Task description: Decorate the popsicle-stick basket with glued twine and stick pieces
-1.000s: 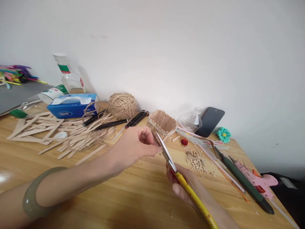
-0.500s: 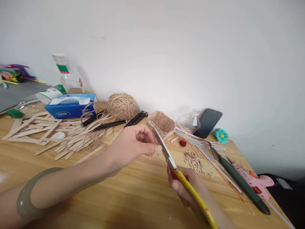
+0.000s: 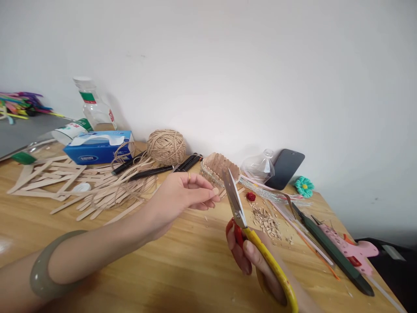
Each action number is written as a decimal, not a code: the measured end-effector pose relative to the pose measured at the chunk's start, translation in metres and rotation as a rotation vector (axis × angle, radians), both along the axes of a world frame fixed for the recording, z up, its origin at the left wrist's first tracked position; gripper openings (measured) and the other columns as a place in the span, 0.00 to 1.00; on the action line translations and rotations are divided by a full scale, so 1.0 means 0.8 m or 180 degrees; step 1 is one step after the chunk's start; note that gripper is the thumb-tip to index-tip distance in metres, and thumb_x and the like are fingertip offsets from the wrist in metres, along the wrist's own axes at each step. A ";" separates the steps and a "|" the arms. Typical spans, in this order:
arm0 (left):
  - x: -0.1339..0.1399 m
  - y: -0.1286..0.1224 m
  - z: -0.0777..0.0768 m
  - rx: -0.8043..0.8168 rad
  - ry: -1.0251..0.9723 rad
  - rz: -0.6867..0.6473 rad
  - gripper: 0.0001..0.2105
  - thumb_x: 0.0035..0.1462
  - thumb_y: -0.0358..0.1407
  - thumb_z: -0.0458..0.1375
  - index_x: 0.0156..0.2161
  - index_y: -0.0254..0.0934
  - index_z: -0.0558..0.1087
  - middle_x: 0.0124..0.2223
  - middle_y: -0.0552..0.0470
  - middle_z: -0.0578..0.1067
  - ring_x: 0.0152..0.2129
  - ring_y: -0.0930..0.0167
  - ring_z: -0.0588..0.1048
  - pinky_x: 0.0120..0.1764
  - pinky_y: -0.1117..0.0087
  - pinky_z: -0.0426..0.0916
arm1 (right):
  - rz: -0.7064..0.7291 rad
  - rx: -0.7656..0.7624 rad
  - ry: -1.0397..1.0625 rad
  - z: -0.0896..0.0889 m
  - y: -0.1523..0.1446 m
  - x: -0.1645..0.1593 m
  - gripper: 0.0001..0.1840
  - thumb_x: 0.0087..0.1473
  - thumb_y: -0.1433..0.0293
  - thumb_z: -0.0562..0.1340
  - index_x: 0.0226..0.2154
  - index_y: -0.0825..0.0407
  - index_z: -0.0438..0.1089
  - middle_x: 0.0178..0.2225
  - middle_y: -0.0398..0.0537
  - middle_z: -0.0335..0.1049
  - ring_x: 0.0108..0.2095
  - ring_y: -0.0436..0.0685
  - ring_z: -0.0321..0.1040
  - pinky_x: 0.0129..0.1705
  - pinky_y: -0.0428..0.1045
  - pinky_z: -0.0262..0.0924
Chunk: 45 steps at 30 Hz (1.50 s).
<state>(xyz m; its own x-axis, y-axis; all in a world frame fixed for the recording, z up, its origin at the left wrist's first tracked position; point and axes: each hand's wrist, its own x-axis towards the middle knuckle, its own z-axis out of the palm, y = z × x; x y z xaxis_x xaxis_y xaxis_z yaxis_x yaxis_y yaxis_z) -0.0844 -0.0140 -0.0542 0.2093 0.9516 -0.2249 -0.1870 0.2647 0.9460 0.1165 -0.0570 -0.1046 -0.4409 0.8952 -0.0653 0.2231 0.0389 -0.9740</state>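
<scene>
My right hand keeps its grip on the yellow scissors, whose blades have swung up and away from my left fingertips and now look shut. My left hand still pinches a small wood bit above the table, apart from the blades. The cut looks finished; wood chips lie just beside, near the stick basket.

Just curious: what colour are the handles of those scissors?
Yellow, with a red inner part, on the scissors in the right hand; head view.
</scene>
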 end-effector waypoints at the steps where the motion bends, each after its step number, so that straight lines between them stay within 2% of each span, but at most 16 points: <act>1: -0.001 0.000 0.000 -0.0036 -0.0057 -0.0028 0.05 0.43 0.33 0.65 0.24 0.35 0.74 0.25 0.54 0.78 0.24 0.76 0.73 0.30 0.75 0.66 | 0.0070 0.0016 -0.0040 -0.002 -0.001 0.001 0.28 0.52 0.42 0.51 0.26 0.51 0.58 0.20 0.39 0.53 0.20 0.48 0.47 0.23 0.46 0.46; 5: -0.001 0.000 -0.003 -0.0073 -0.0226 -0.0022 0.06 0.41 0.34 0.67 0.24 0.35 0.75 0.27 0.56 0.76 0.23 0.78 0.71 0.29 0.76 0.66 | 0.0246 -0.0043 -0.0169 -0.004 -0.003 0.002 0.28 0.53 0.42 0.51 0.27 0.51 0.59 0.24 0.40 0.54 0.23 0.50 0.48 0.26 0.47 0.48; 10: 0.004 -0.002 -0.007 -0.0166 -0.0257 -0.0028 0.05 0.42 0.34 0.66 0.24 0.35 0.75 0.25 0.55 0.76 0.22 0.78 0.71 0.28 0.75 0.66 | 0.0242 -0.0104 -0.0263 0.005 -0.004 -0.003 0.26 0.52 0.43 0.53 0.29 0.50 0.62 0.25 0.43 0.57 0.26 0.53 0.54 0.26 0.48 0.53; 13: 0.008 -0.004 -0.009 -0.0242 -0.0250 -0.0026 0.06 0.42 0.33 0.66 0.24 0.34 0.74 0.25 0.54 0.76 0.23 0.76 0.72 0.29 0.74 0.66 | 0.0194 -0.0099 -0.0337 0.009 -0.006 -0.004 0.28 0.50 0.42 0.54 0.31 0.50 0.63 0.25 0.43 0.57 0.26 0.53 0.55 0.26 0.48 0.54; 19: 0.011 -0.009 -0.009 -0.0309 -0.0262 -0.0027 0.07 0.41 0.33 0.66 0.23 0.33 0.72 0.25 0.55 0.75 0.23 0.76 0.72 0.28 0.75 0.66 | 0.0035 -0.0006 -0.0516 0.007 -0.012 -0.005 0.29 0.51 0.41 0.52 0.36 0.50 0.63 0.29 0.45 0.58 0.31 0.55 0.57 0.33 0.49 0.58; 28: 0.012 -0.013 -0.011 -0.0237 -0.0276 -0.0030 0.08 0.42 0.34 0.67 0.24 0.34 0.73 0.27 0.55 0.74 0.25 0.77 0.70 0.30 0.75 0.66 | -0.0019 0.0031 -0.0485 0.004 -0.013 -0.005 0.27 0.51 0.43 0.53 0.38 0.48 0.63 0.30 0.44 0.57 0.31 0.56 0.56 0.35 0.49 0.59; 35: 0.016 -0.016 -0.012 -0.0242 -0.0365 0.0061 0.08 0.39 0.34 0.67 0.23 0.33 0.73 0.27 0.55 0.73 0.26 0.76 0.70 0.31 0.74 0.67 | 0.0084 0.0031 -0.0461 0.002 -0.011 -0.003 0.27 0.52 0.44 0.53 0.43 0.48 0.63 0.38 0.49 0.63 0.41 0.60 0.60 0.47 0.54 0.58; 39: 0.016 -0.015 -0.016 -0.0226 -0.0372 0.0066 0.07 0.41 0.33 0.66 0.23 0.34 0.72 0.27 0.55 0.74 0.26 0.76 0.70 0.32 0.74 0.67 | 0.0089 -0.0022 -0.0558 0.005 -0.014 -0.001 0.27 0.53 0.45 0.52 0.42 0.48 0.62 0.39 0.49 0.62 0.41 0.59 0.60 0.47 0.54 0.58; 45: 0.016 -0.014 -0.018 -0.0237 -0.0385 0.0072 0.08 0.39 0.33 0.67 0.23 0.33 0.73 0.25 0.55 0.74 0.23 0.77 0.70 0.33 0.73 0.67 | 0.0012 -0.0008 -0.0659 0.004 -0.013 0.000 0.28 0.51 0.43 0.52 0.40 0.48 0.64 0.34 0.47 0.61 0.36 0.58 0.60 0.40 0.52 0.61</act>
<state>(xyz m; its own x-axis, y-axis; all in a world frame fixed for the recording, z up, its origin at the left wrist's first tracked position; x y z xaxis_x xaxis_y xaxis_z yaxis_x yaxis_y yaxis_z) -0.0713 -0.0251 -0.0686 0.2178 0.9381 -0.2694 -0.3052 0.3276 0.8942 0.1167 -0.0675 -0.1012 -0.4213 0.8932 -0.1572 0.4183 0.0376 -0.9075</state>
